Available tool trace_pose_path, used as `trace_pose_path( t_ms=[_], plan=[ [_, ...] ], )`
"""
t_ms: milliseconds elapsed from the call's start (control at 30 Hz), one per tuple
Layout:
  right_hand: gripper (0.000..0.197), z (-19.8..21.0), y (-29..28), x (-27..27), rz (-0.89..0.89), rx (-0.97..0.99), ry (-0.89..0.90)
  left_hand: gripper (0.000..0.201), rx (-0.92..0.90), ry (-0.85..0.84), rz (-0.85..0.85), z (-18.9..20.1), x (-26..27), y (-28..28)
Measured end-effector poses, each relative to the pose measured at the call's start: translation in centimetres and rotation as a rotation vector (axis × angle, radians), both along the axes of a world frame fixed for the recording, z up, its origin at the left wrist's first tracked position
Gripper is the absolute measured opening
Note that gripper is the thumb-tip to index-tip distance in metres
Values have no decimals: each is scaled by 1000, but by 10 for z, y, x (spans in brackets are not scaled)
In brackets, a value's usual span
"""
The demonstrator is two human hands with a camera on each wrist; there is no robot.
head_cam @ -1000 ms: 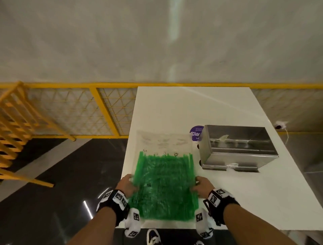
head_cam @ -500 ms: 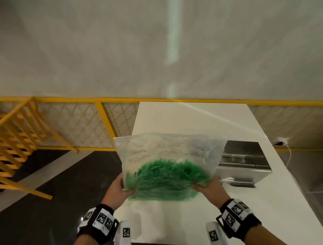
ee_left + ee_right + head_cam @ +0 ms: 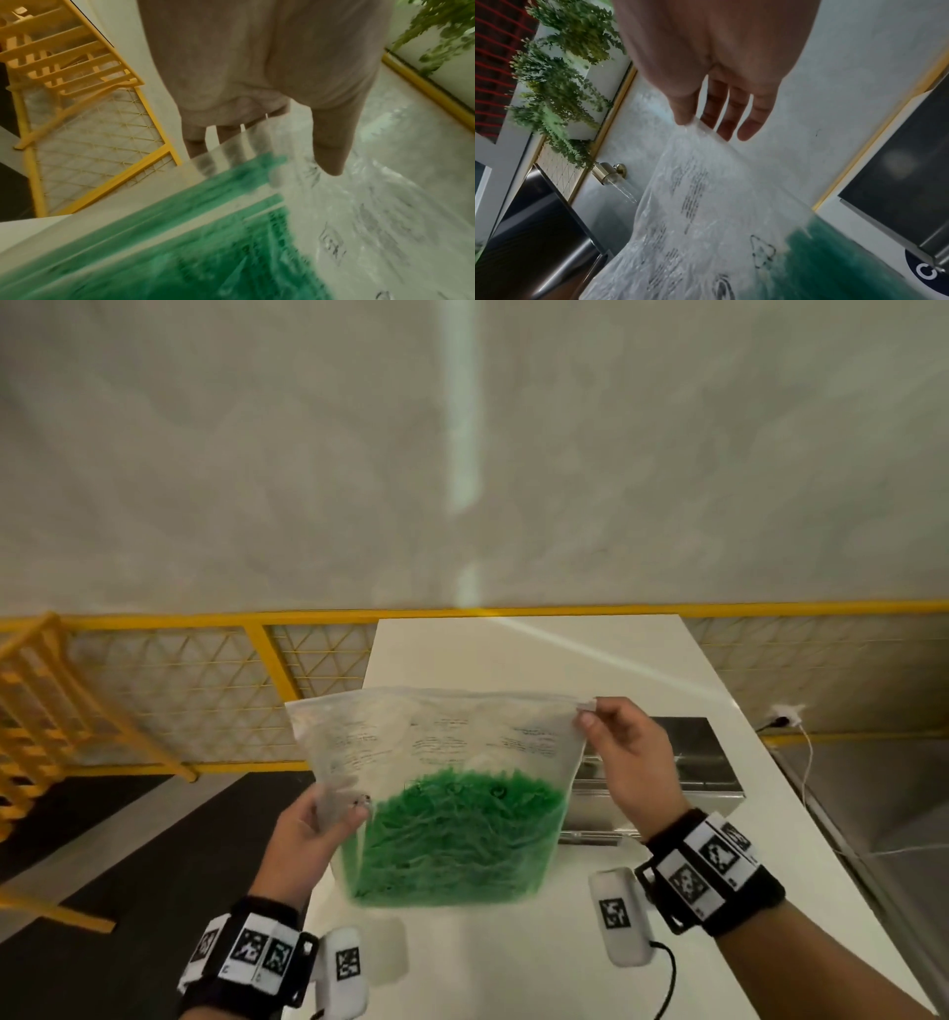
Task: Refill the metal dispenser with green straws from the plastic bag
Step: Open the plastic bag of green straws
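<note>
Bag: clear, cloudy plastic bag (image 3: 441, 737) with black printed lines of text
Straws: bright green plastic straws (image 3: 452, 845)
Dispenser: shiny silver metal box (image 3: 703, 762)
Table: plain white tabletop (image 3: 513, 660)
Railing: yellow metal railing (image 3: 205, 680) with diamond mesh
Wristbands: black wrist straps (image 3: 719, 875) bearing black-and-white square markers

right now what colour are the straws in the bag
Green; the straws fill the lower part of the clear plastic bag, best seen in the head view.
</note>
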State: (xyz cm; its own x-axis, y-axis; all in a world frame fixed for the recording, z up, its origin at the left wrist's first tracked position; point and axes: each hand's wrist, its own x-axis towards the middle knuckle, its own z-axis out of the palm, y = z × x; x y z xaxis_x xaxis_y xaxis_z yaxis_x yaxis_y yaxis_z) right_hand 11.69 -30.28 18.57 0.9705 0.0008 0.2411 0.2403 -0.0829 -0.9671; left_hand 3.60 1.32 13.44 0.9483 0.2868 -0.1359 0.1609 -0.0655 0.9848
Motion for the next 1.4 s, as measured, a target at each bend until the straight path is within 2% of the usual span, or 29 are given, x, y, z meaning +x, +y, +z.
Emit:
trace_pose_path(
  t_ms=[67, 133, 200, 267, 333, 433, 533, 667, 767, 1000, 1133, 1300, 1400],
  plan=[
    [20, 1, 2, 1, -1, 15, -5, 44, -15, -24, -19, 16, 4, 1],
    [23, 3, 4, 3, 10, 45, 1, 67, 102, -69, -10, 32, 12, 0],
    [26, 6, 5, 5, 26, 39, -2, 88, 397, -125, 46, 50, 24, -8],
    [26, 9, 7, 6, 48, 12, -15, 98, 726, -207, 141, 73, 32, -32],
    [25, 12, 10, 5, 76, -8, -28, 92, 937, -362, 117, 96, 39, -63],
    [26, 15, 14, 5, 102, -32, -39, 64, 1094, -379, -218, 109, 54, -107],
    [26, 15, 14, 8, 101, -69, -35, 40, 1088, -427, -417, 101, 72, -133],
    [19, 17, 11, 5, 112, -72, -14, 21, 936, -491, -381, 85, 84, -143],
    [18, 17, 8, -1, 97, -46, -19, 18, 897, -530, -339, 83, 84, -143],
    [20, 19, 8, 4, 4, -113, -118, 17, 880, -500, -356, 83, 88, -140],
    [25, 18, -5, 10, -40, -146, -123, 13, 899, -454, -291, 86, 85, -114],
    [23, 16, -25, 5, -43, -136, -134, 19, 983, -383, -140, 85, 70, -45],
    [24, 14, -35, 4, -45, -137, -142, 11, 988, -317, -63, 85, 59, -8]
  ],
)
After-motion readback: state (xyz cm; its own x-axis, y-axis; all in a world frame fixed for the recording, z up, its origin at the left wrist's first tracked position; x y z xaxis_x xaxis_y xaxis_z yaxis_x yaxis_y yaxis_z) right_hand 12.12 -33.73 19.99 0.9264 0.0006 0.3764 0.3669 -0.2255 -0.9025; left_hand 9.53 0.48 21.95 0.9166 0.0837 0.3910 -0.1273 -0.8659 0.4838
